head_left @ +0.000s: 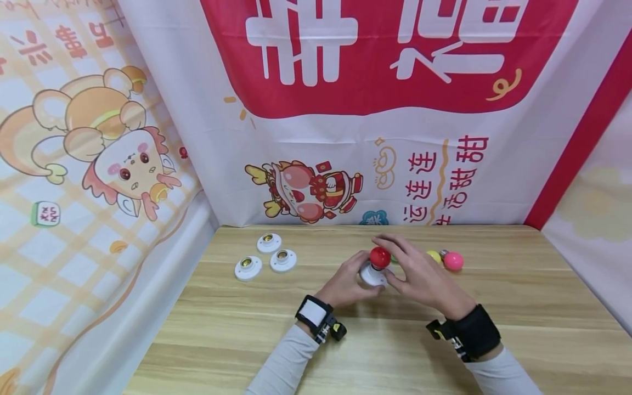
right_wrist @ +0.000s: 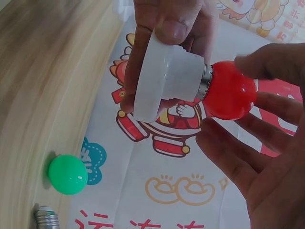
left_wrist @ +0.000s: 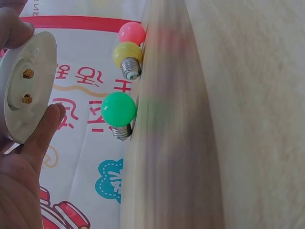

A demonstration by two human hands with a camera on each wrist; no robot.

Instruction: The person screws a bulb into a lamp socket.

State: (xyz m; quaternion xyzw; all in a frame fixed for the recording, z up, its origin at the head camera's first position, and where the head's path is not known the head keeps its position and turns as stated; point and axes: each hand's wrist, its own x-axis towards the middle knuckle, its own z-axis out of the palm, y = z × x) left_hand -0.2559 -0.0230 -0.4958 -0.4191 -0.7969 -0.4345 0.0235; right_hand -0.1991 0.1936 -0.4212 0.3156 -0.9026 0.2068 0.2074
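My left hand (head_left: 348, 281) grips the rim of a white round lamp socket (right_wrist: 151, 78), thumb on one side and fingers on the other. Two brass screws (left_wrist: 28, 74) show on the socket's underside. In its mouth sits a red bulb (head_left: 380, 257), a ring of metal cap (right_wrist: 205, 82) showing between glass and socket. The right hand (head_left: 423, 277) is spread around the red bulb, its digits wider apart than the glass and fingertips (right_wrist: 206, 125) right beside it. Socket and bulb are held up above the wooden table (head_left: 237, 340).
Three more white sockets (head_left: 248, 268) stand at the table's back left. Behind the right hand lie a green bulb (left_wrist: 118, 109), a yellow bulb (left_wrist: 127, 54) and a pink bulb (head_left: 453, 261). A printed cloth (head_left: 345, 131) hangs along the table's back edge.
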